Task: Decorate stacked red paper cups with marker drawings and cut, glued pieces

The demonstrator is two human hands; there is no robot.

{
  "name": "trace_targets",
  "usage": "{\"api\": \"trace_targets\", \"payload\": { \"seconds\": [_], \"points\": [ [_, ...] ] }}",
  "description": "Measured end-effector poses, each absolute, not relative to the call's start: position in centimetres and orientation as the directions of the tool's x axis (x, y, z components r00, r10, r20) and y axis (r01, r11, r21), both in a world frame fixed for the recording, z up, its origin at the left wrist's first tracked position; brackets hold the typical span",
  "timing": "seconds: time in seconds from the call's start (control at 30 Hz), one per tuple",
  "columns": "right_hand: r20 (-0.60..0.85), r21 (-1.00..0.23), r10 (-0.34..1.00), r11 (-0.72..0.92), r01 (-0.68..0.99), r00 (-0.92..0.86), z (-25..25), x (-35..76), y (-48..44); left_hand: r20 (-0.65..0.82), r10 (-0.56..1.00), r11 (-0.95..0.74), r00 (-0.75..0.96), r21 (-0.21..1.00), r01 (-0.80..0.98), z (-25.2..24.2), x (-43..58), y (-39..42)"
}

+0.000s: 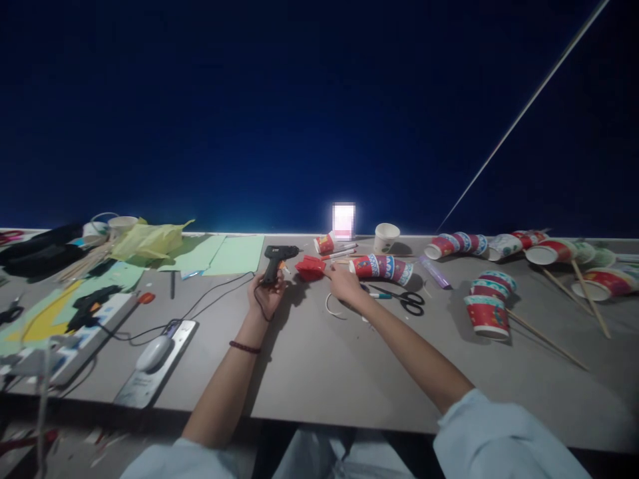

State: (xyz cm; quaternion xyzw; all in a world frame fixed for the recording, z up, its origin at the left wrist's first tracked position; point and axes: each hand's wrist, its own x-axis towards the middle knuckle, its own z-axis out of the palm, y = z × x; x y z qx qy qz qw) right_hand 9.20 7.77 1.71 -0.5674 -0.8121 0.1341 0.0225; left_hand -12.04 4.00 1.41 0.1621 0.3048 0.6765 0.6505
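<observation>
A black glue gun (pixel 273 259) with an orange trigger stands upright in the left fingers (pixel 279 290), its handle down among them and its nozzle aimed right, towards the right fingers (pixel 335 275). A bright red, creased-looking piece (pixel 310 268) lies at the tips of the right fingers, low and flat; whether they pinch it is unclear.

The left grip (pixel 267 301) holds a black glue gun (pixel 273 263) while the right grip (pixel 345 285) touches a red piece (pixel 309 268).
</observation>
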Motion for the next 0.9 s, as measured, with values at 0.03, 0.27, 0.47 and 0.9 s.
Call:
{"api": "trace_targets", "payload": {
  "seconds": [0.03,0.27,0.47,0.9],
  "points": [
    [-0.108,-0.252,0.929,0.320,0.913,-0.355,1.8,9.3,7.7,-0.179,0.979,0.034,-0.095,0.608,-0.793,1.5,-12.0,4.0],
    [0.013,-0.368,0.950,0.294,0.882,-0.311,1.9,10.4,6.6,-0.123,0.992,0.056,-0.018,0.575,-0.816,2.2,-11.6,3.5],
    [0.203,-0.629,0.948,0.319,0.709,-0.246,2.1,11.0,4.6,-0.115,0.992,0.102,0.046,0.545,-0.832,2.8,-10.9,2.8],
    [0.341,-0.809,0.887,0.446,0.384,-0.311,4.5,8.2,-1.4,-0.119,0.975,0.222,0.190,0.641,-0.735,3.1,-8.3,1.0]
  ]
}}
